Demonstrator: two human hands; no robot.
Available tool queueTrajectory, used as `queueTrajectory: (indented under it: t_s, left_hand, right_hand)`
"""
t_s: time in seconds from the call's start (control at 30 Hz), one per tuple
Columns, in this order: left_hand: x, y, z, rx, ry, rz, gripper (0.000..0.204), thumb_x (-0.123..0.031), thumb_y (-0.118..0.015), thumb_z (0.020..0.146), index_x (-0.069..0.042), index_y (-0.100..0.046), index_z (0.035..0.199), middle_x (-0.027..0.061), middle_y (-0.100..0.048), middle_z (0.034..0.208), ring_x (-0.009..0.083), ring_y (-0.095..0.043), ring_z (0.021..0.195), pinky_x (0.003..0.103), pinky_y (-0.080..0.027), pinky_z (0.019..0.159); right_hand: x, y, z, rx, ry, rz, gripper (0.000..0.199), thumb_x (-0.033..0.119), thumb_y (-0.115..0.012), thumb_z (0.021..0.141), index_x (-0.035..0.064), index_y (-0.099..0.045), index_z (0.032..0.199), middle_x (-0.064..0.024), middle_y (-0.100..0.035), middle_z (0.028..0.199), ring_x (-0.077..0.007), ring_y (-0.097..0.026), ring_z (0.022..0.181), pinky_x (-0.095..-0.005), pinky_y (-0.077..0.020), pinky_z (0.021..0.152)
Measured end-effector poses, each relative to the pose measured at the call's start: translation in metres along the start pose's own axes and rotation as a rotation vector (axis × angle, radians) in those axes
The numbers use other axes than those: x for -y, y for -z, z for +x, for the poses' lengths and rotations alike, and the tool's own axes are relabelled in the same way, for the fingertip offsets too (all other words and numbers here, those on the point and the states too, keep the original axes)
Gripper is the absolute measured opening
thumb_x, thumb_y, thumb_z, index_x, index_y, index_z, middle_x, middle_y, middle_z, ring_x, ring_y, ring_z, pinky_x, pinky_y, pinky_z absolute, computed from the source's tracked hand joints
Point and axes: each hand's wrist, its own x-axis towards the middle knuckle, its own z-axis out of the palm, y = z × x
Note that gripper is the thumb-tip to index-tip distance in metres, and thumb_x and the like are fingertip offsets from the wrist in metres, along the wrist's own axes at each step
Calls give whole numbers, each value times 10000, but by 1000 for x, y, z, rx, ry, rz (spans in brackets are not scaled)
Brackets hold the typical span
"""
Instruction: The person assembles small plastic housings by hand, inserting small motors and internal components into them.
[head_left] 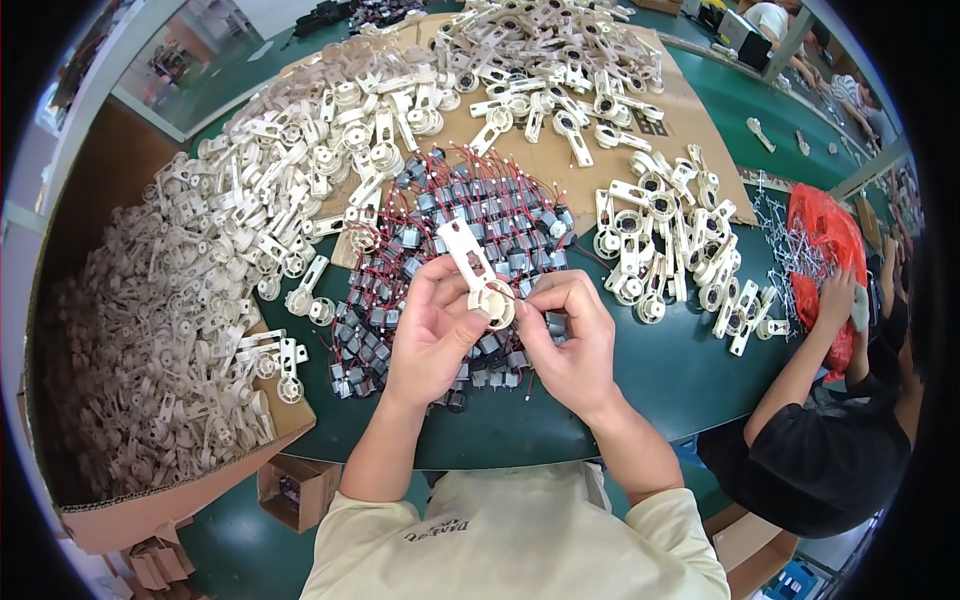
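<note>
In my left hand I hold a white plastic housing with a slotted flat arm and a round cup-shaped end. The arm points up and away from me, and the cup lies between my two hands. My right hand is closed in a pinch at the cup's right rim, on what looks like a thin wire; the fingertips partly hide it. Just beyond and beneath my hands lies a heap of small grey motors with red and dark wires.
White housings are piled on cardboard and fill a big carton at left. More housings lie at right. Far right, a co-worker's hand touches a red bag beside metal screws or pins.
</note>
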Motion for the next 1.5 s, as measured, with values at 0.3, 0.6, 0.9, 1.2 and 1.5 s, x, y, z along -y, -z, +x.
queueTrajectory:
  t_s: [0.3,0.6,0.9,1.2,1.5]
  left_hand:
    - [5,8,3,-63,-87,42,320,-15,-596,907,-5,-409,1167,163,-568,1178,219,-585,1079,353,-475,931]
    - [-1,9,1,-89,-94,-10,363,-32,-616,896,-7,-409,1194,167,-553,1203,234,-577,1104,353,-473,938]
    - [-5,8,-3,-10,-13,164,491,64,-702,786,37,-476,1222,137,-552,1221,215,-577,1094,349,-486,935]
    - [-5,7,0,89,13,170,425,48,-634,852,46,-476,1247,113,-542,1216,196,-566,1098,327,-474,937]
    - [6,4,-4,126,19,233,419,34,-647,850,49,-479,1233,91,-532,1193,183,-555,1103,321,-472,940]
  right_hand:
    - [10,8,8,211,-238,185,227,18,-705,789,22,-616,998,-85,-620,913,-186,-636,782,-296,-508,639]
    - [13,15,6,255,-202,105,250,35,-681,820,22,-597,1055,-112,-650,947,-203,-668,724,-300,-525,627]
    - [6,25,10,322,-198,63,272,33,-714,785,46,-650,1050,-51,-595,902,-118,-566,671,-259,-481,608]
    - [3,24,6,298,-249,207,256,4,-690,798,8,-631,1047,-52,-602,881,-94,-608,701,-247,-510,623]
    - [4,21,2,265,-355,389,253,-68,-650,821,-49,-564,1058,-76,-571,1032,-101,-602,851,-246,-527,733]
